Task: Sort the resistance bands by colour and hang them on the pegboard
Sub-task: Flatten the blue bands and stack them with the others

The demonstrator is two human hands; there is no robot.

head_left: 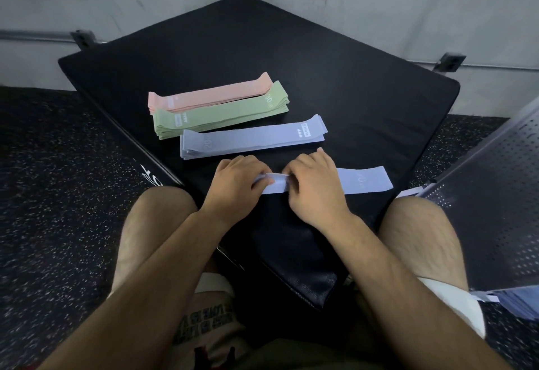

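Three sorted stacks of flat bands lie on a black padded box (364,83): a pink stack (210,95) farthest away, a green stack (221,114) in front of it, and a lavender stack (250,138) nearest. One loose lavender band (364,180) lies flat across the near part of the box. My left hand (236,182) pinches its left end with curled fingers. My right hand (312,185) grips the same band just to the right, covering its middle. The band's right end sticks out past my right hand.
A perforated grey metal panel (495,194) leans at the right, with more lavender bands (519,302) below it. Speckled rubber floor (58,194) surrounds the box. My knees flank the box's near corner. A grey wall with a rail (29,35) runs behind.
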